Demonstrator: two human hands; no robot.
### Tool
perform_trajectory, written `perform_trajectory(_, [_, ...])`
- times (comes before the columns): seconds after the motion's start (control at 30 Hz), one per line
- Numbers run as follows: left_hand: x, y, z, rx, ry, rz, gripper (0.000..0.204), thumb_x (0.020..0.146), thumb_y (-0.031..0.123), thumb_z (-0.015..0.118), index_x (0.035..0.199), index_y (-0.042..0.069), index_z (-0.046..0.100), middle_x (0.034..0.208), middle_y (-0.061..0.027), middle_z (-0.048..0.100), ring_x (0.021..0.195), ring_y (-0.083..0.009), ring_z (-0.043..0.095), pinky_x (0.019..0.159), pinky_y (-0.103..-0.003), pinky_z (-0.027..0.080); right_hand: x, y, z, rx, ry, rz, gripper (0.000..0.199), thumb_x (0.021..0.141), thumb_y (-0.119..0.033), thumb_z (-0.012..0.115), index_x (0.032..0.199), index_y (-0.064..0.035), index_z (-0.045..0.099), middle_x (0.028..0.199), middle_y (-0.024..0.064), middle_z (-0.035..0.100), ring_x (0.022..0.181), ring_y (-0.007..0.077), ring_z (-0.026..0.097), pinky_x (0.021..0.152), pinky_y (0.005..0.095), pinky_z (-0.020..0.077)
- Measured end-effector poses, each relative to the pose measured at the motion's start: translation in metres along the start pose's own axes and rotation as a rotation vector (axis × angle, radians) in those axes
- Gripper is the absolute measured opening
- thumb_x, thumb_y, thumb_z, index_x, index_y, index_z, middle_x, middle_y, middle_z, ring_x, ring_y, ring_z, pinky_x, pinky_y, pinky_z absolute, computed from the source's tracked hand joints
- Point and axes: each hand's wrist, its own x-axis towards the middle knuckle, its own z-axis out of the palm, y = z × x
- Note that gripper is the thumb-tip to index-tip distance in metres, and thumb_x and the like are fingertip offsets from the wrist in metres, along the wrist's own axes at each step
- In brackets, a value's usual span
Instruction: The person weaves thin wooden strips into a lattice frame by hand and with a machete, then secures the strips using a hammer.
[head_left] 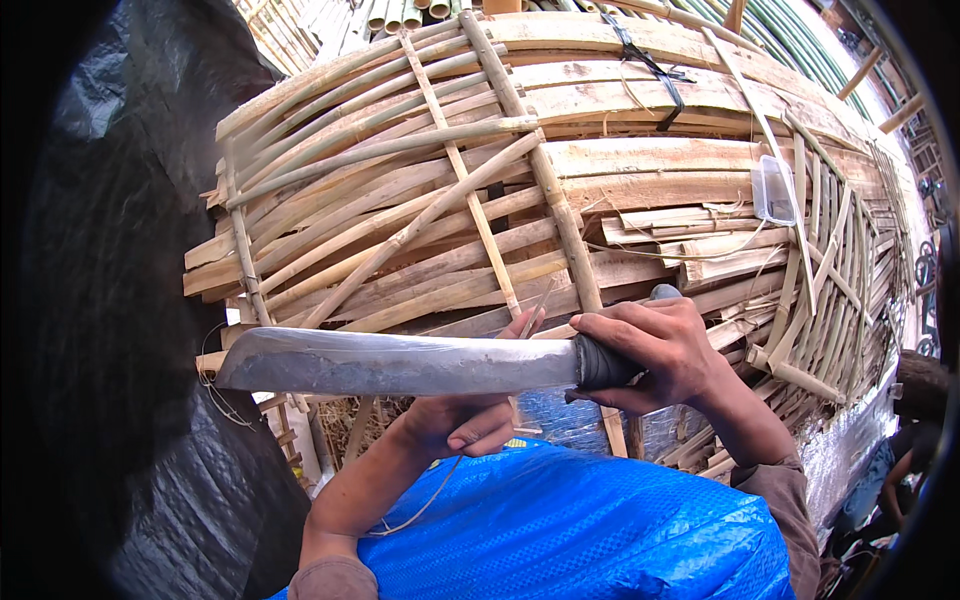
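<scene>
A large machete [400, 362] lies level across the middle of the view, its broad blade pointing left. My right hand [660, 345] is closed round its black-wrapped handle [605, 363]. Behind and below the blade is my left hand [465, 425], partly hidden by it, with fingers curled on a thin bamboo strip [540, 312]. One end of the strip sticks up past the blade's upper edge. A thin tail hangs from under the hand over a blue plastic sheet [580, 530] across my lap. Whether the blade touches the strip is hidden.
Ahead stands a bamboo slat frame [400, 220] over stacked wooden planks [650, 160]. A clear plastic container [774, 190] sits on the stack at right, near another slatted panel [830, 240]. Black sheeting [130, 300] hangs at left. Another person [890, 480] is at the lower right.
</scene>
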Motion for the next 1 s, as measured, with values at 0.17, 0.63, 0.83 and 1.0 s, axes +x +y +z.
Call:
perform_trajectory(0.17, [0.000, -0.003, 0.015, 0.089, 0.236, 0.008, 0.077, 0.099, 0.012, 0.046, 0.160, 0.017, -0.001, 0.162, 0.0033, 0.028, 0.036, -0.0069, 0.038, 0.037, -0.024, 0.037, -0.004, 0.005, -0.004, -0.084, -0.013, -0.024, 0.066, 0.067, -0.036, 0.087, 0.121, -0.0062, 0.065, 0.089, 0.0074, 0.070, 0.067, 0.0220, 0.070, 0.057, 0.0323, 0.0555])
perform_trajectory(0.63, [-0.003, 0.005, 0.008, 0.321, 0.170, -0.084, 0.093, 0.097, 0.057, 0.050, 0.159, 0.013, -0.003, 0.164, 0.0026, 0.021, 0.038, -0.0042, 0.035, 0.040, -0.022, 0.038, -0.005, 0.008, -0.006, -0.176, 0.044, -0.093, 0.069, 0.069, -0.048, 0.083, 0.124, -0.0119, 0.064, 0.091, 0.0021, 0.067, 0.057, 0.0166, 0.063, 0.049, 0.0289, 0.0482])
perform_trajectory(0.83, [-0.005, 0.005, 0.000, 0.269, 0.131, -0.089, 0.099, 0.095, 0.058, 0.055, 0.159, 0.011, -0.004, 0.166, 0.0049, 0.015, 0.040, -0.0051, 0.036, 0.040, -0.023, 0.037, -0.006, 0.010, -0.009, -0.170, 0.035, -0.106, 0.070, 0.069, -0.048, 0.083, 0.125, -0.0120, 0.063, 0.092, 0.0018, 0.067, 0.058, 0.0160, 0.064, 0.050, 0.0283, 0.0487])
perform_trajectory(1.0, [-0.007, 0.003, -0.004, 0.211, 0.089, -0.069, 0.105, 0.092, 0.057, 0.061, 0.158, 0.009, -0.006, 0.165, 0.0054, 0.017, 0.041, -0.0062, 0.037, 0.040, -0.023, 0.037, -0.006, 0.009, -0.011, -0.185, 0.025, -0.113, 0.069, 0.069, -0.048, 0.082, 0.125, -0.0118, 0.063, 0.092, 0.0015, 0.067, 0.057, 0.0155, 0.063, 0.049, 0.0283, 0.0483])
